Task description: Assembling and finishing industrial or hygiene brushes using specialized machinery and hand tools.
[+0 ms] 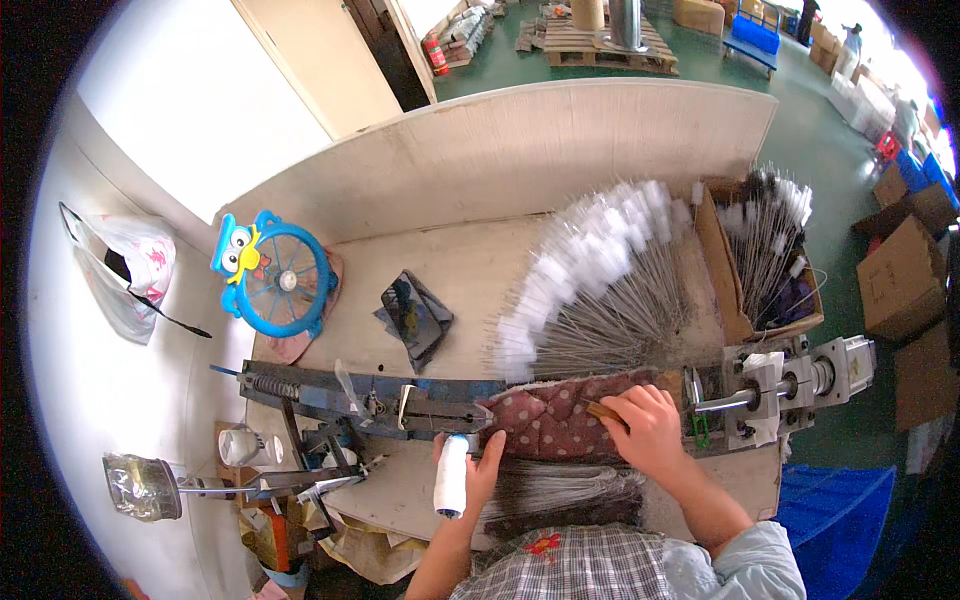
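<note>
Perhaps the right hand (pixel 650 430), pinching a brown strip (pixel 602 411), could overreach, scattering brushes (pixel 590 275) at eleven o'clock; whether the half-open left hand (pixel 482 474) grips the white roll (pixel 452 480) is unclear.

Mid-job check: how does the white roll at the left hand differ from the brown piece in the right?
Shape: the white roll is a thick cylinder, while the brown piece looks slimmer.
Pose: the white roll points toward the worker's body; the brown piece slants sideways over the spotted cloth.
Cover: the white roll shows along its length at the left hand; the right hand partly hides the brown piece.
</note>
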`<state>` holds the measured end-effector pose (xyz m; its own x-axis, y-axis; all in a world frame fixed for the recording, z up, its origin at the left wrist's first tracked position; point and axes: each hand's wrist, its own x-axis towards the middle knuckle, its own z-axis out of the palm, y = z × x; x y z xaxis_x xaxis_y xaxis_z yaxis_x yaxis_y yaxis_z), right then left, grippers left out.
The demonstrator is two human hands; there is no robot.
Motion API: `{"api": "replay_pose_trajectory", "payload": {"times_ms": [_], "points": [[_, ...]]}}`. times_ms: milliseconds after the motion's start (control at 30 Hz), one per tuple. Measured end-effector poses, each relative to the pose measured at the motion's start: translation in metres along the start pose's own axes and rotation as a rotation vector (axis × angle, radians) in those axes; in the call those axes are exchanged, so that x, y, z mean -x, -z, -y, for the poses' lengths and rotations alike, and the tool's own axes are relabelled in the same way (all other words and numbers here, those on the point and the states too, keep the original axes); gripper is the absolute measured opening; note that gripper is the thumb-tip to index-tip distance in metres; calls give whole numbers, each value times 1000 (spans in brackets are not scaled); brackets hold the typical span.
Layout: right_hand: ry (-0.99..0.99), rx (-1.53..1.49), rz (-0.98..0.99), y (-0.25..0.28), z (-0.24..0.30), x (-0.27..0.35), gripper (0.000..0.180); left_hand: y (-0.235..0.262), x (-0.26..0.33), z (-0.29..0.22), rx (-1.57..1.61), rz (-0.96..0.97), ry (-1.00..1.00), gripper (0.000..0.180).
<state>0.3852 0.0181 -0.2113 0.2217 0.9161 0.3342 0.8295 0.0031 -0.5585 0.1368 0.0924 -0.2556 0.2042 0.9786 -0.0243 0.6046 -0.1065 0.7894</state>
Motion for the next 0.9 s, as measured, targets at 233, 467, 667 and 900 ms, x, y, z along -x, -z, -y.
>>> {"api": "replay_pose_trajectory", "payload": {"times_ms": [233, 467, 667, 900], "points": [[-30, 82, -49, 10, 6, 2, 28, -1, -6, -20, -104, -108, 27, 39], [89, -26, -75, 16, 18, -5, 25, -5, -9, -7, -201, -338, -120, 37], [108, -112, 42, 25, 25, 32, 23, 9, 13, 76, -195, -310, -110, 44], [163, 113, 357, 1, 13, 43, 9, 36, 49, -20, 635, 55, 259, 39]]}}
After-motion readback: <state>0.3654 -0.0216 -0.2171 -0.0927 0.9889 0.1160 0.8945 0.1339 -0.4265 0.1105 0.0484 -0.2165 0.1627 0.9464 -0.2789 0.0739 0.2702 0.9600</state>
